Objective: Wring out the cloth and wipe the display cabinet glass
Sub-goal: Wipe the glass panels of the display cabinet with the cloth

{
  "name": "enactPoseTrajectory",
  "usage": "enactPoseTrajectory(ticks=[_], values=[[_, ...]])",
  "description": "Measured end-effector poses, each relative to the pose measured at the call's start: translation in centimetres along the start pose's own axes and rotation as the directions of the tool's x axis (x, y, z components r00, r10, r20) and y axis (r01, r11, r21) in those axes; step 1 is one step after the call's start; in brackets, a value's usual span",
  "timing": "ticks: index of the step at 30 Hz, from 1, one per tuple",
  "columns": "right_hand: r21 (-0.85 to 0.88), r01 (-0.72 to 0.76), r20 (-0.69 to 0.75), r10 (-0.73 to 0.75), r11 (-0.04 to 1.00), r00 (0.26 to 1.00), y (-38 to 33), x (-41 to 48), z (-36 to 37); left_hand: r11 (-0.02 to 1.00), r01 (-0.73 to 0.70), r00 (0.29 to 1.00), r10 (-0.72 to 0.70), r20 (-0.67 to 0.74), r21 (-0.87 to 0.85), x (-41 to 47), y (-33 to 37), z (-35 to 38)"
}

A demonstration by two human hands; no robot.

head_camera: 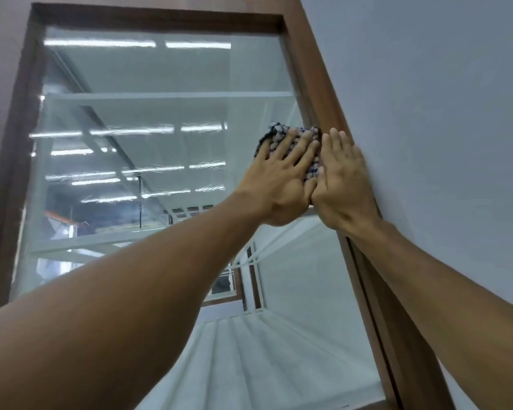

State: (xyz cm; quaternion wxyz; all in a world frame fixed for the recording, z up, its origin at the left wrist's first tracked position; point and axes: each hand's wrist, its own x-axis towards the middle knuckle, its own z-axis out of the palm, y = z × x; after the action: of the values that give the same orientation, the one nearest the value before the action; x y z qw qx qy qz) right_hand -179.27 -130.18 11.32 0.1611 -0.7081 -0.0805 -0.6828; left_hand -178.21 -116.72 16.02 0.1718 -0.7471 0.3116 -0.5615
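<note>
Wiping is the step in hand: the left hand presses the cloth flat on the glass at its right edge, fingers straight and spread. The right hand lies flat just beside it, fingers straight, over the frame. Wringing, I judge, is done. The next move likely calls for a firm sweep from that edge across the streaked pane. Behind the glass, shelves show; reflections hide anything on them.

Left hand flat, pressing checked cloth on glass; right hand beside.
</note>
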Motion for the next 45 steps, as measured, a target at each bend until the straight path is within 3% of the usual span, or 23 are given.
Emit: enactPoseTrajectory(ticks=[3, 8, 11, 17, 22, 24, 27, 28, 31, 32, 36, 38, 41, 45], values=[[-0.154, 0.087, 0.06, -0.079, 0.984, 0.995, -1.4, -0.1, 0.5, 1.0, 0.012, 1.0, -0.012, -0.026, -0.004, -2.6, -1.8, 0.0], [0.04, 0.111, 0.143, -0.116, 0.993, 0.983, -6.8, 0.0, 2.7, 0.991, 0.131, 0.989, -0.131, -0.067, -0.005, -7.1, -6.2, -0.7], [-0.015, 0.123, 0.144, -0.12, 0.992, 0.982, -11.0, 0.3, 5.0, 0.965, 0.262, 0.962, -0.261, -0.082, -0.003, -10.6, -10.4, -1.9], [-0.017, 0.337, 0.186, -0.328, 0.941, 0.926, -20.3, 0.0, 8.2, 0.9, 0.436, 0.892, -0.434, -0.125, -0.016, -16.9, -17.0, -3.4], [-0.034, 0.367, 0.2, -0.354, 0.929, 0.914, -21.7, -1.0, 8.8, 0.84, 0.541, 0.829, -0.542, -0.138, -0.048, -21.2, -17.9, -3.1], [-0.01, 0.417, 0.21, -0.405, 0.909, 0.89, -20.5, -1.7, 8.4, 0.868, 0.495, 0.861, -0.495, -0.12, -0.034, -22.1, -15.9, -2.5], [0.009, 0.42, 0.184, -0.415, 0.907, 0.891, -17.8, -2.0, 7.5, 0.96, 0.281, 0.958, -0.28, -0.055, 0.014, -20.9, -13.9, -2.1], [0.003, 0.392, 0.182, -0.386, 0.92, 0.904, -16.8, -1.8, 7.2, 0.957, 0.29, 0.955, -0.29, -0.062, 0.001, -19.5, -14.0, -2.4], [-0.027, 0.316, 0.186, -0.306, 0.948, 0.934, -13.8, -1.0, 6.1, 0.867, 0.495, 0.859, -0.498, -0.116, -0.061, -14.2, -13.1, -2.6], [-0.048, 0.29, 0.177, -0.278, 0.956, 0.944, -12.6, -0.8, 5.7, 0.87, 0.488, 0.862, -0.492, -0.119, -0.064, -12.8, -11.7, -2.2], [-0.276, 0.167, 0.082, -0.15, 0.947, 0.985, -6.9, -0.5, 3.1, 0.987, 0.158, 0.987, -0.156, -0.037, 0.03, -11.2, -6.5, -0.4], [-0.302, 0.105, 0.08, -0.084, 0.948, 0.993, -4.6, -0.3, 2.0, 0.978, 0.209, 0.975, -0.207, -0.076, 0.017, -9.3, -6.5, -0.5], [-0.273, 0.074, 0.089, -0.051, 0.959, 0.995, -2.0, -1.2, 1.4, 0.941, 0.336, 0.935, -0.338, -0.11, -0.038, -4.5, -4.3, -0.6], [-0.062, 0.029, -0.041, -0.032, 0.998, 0.999, 0.0, -2.7, 1.6, 0.982, 0.191, 0.979, -0.191, -0.068, -0.014, -0.4, 1.0, 0.6]])
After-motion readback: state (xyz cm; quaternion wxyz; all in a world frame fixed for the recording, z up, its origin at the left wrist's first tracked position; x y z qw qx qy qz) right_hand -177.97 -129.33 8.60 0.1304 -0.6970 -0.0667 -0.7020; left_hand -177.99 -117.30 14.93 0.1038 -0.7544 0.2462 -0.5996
